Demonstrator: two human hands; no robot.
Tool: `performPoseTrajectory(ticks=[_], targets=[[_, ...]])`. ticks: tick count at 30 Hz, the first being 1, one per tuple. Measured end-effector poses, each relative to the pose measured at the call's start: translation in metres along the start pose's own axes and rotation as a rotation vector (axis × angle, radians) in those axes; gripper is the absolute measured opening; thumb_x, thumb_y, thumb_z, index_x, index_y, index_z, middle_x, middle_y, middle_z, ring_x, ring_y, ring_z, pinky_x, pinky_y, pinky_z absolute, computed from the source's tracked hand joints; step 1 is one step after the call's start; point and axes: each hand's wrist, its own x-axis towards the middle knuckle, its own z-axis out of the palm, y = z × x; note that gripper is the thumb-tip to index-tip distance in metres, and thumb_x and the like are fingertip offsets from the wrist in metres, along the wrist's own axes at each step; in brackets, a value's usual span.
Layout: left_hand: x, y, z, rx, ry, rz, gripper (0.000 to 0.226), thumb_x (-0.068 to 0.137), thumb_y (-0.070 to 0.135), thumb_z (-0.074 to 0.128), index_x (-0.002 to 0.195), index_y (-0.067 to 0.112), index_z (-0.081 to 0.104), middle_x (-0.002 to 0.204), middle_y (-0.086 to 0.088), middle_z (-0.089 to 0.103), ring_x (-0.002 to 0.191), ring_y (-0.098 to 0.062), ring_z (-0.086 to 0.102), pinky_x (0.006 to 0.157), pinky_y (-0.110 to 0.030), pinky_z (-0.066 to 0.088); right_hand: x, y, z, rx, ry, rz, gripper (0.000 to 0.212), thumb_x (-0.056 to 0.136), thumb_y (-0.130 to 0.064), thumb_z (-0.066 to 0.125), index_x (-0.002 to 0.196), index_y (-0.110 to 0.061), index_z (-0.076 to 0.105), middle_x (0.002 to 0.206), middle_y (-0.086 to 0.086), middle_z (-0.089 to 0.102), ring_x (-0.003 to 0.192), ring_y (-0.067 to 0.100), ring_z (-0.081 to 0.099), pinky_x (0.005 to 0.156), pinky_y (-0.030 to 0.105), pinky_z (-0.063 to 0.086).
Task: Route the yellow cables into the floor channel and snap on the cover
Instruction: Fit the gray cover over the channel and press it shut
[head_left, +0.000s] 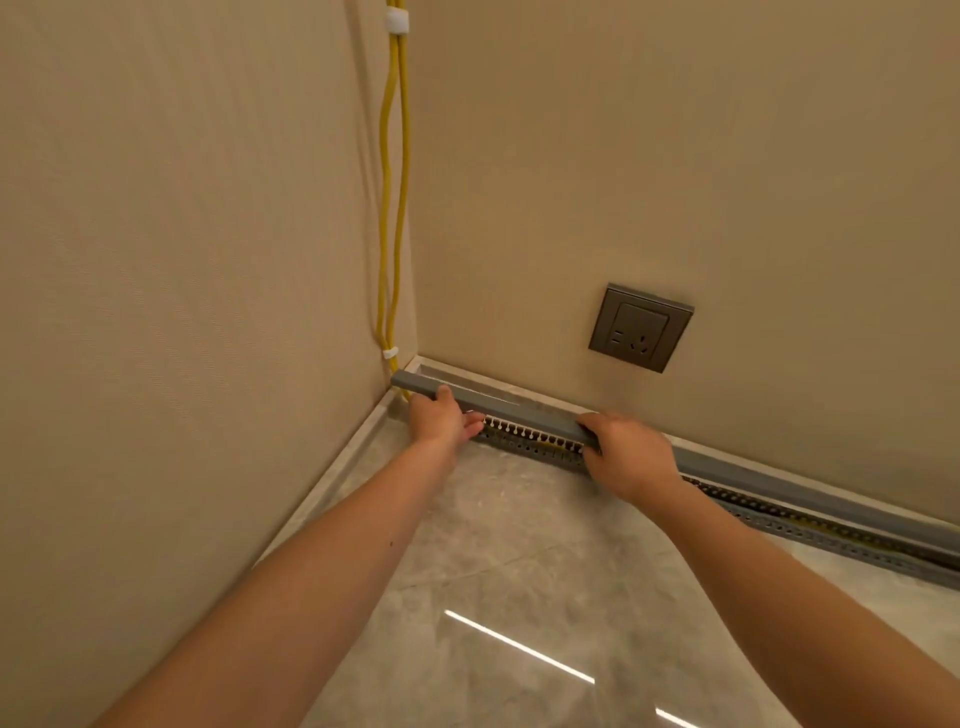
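Note:
Two yellow cables (390, 208) run down the room's corner, held by white clips, and pass behind the cover's left end. A grey slotted floor channel (540, 446) lies along the foot of the right wall, with yellow cable showing inside it. A long grey cover (514, 405) hangs just above the channel, its left end raised near the corner and its right part lower over the channel. My left hand (441, 418) grips the cover near its left end. My right hand (626, 449) grips it further right.
A grey wall socket (640, 327) sits on the right wall above the channel. Pale skirting (332, 483) lines the left wall. The glossy marble floor (519, 597) spreads out in front of the channel.

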Motion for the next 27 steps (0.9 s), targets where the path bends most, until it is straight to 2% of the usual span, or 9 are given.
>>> performPoseTrajectory(ticks=[3,6,8,11,15,17,20,23,27], targets=[[-0.002,-0.003,0.0,0.021,-0.028,-0.018,0.037,0.104,0.017,0.035,0.135,-0.004,0.035,0.097,-0.017,0.057,0.061,-0.019,0.063,0.043,-0.021,0.055,0.005,-0.014,0.0,0.038,0.026,-0.034,0.027,0.085,-0.029,0.051,0.111,-0.026,0.061,0.103,0.001,0.066,0.094,0.025,0.06,0.064,0.031,0.042],[-0.007,-0.012,0.006,0.022,-0.078,-0.021,0.036,0.104,0.018,0.037,0.132,-0.006,0.037,0.084,-0.012,0.058,0.063,-0.02,0.066,0.051,-0.023,0.057,0.015,-0.038,0.001,0.118,0.065,-0.131,0.039,0.09,-0.035,0.051,0.129,-0.028,0.054,0.111,0.0,0.063,0.103,0.024,0.058,0.073,0.033,0.046],[-0.012,-0.015,0.01,0.002,-0.12,-0.023,0.031,0.104,0.017,0.037,0.127,-0.004,0.04,0.083,-0.011,0.057,0.064,-0.02,0.066,0.056,-0.025,0.057,0.022,-0.05,0.004,0.124,0.06,-0.218,0.047,0.095,-0.035,0.048,0.141,-0.028,0.043,0.119,0.001,0.06,0.109,0.024,0.056,0.079,0.036,0.049],[-0.01,-0.015,0.007,0.006,-0.175,-0.017,0.032,0.104,0.017,0.038,0.126,-0.005,0.042,0.097,-0.018,0.06,0.07,-0.022,0.067,0.058,-0.027,0.058,0.031,-0.053,0.005,0.067,0.033,-0.275,0.049,0.099,-0.035,0.041,0.147,-0.029,0.035,0.121,0.003,0.058,0.112,0.026,0.054,0.078,0.036,0.048],[0.002,-0.014,-0.005,0.055,-0.173,-0.014,0.034,0.105,0.023,0.036,0.124,-0.002,0.045,0.112,-0.026,0.066,0.095,-0.031,0.068,0.071,-0.032,0.057,0.04,-0.06,0.003,-0.027,0.011,-0.323,0.049,0.101,-0.031,0.039,0.149,-0.029,0.03,0.126,0.003,0.056,0.113,0.027,0.054,0.073,0.033,0.045],[0.011,-0.013,-0.01,0.048,-0.12,-0.002,0.029,0.104,0.023,0.036,0.121,0.001,0.047,0.099,-0.02,0.069,0.084,-0.027,0.069,0.062,-0.029,0.056,0.049,-0.066,0.005,-0.046,0.003,-0.291,0.048,0.101,-0.027,0.04,0.148,-0.029,0.03,0.127,0.003,0.056,0.112,0.028,0.055,0.073,0.035,0.046],[0.027,-0.014,-0.022,0.101,0.032,0.067,0.025,0.101,0.014,0.044,0.121,0.0,0.044,0.074,-0.009,0.06,0.055,-0.019,0.06,0.042,-0.025,0.05,0.063,-0.067,0.011,-0.064,-0.041,-0.237,0.05,0.099,-0.021,0.044,0.147,-0.03,0.032,0.122,0.005,0.058,0.107,0.031,0.057,0.072,0.038,0.049],[0.036,-0.018,-0.034,0.183,0.133,0.089,0.028,0.096,0.005,0.048,0.121,0.007,0.036,0.079,-0.011,0.058,0.049,-0.018,0.058,0.038,-0.024,0.046,0.07,-0.065,0.017,-0.054,-0.074,-0.221,0.047,0.098,-0.019,0.044,0.144,-0.028,0.036,0.121,0.008,0.058,0.107,0.032,0.056,0.075,0.039,0.049],[0.046,-0.023,-0.04,0.321,0.107,0.14,0.026,0.098,0.007,0.042,0.124,0.008,0.041,0.087,-0.014,0.059,0.045,-0.016,0.054,0.036,-0.02,0.042,0.071,-0.067,0.027,0.021,-0.109,-0.242,0.044,0.099,-0.025,0.041,0.143,-0.029,0.037,0.125,0.007,0.056,0.112,0.031,0.052,0.083,0.041,0.051]])
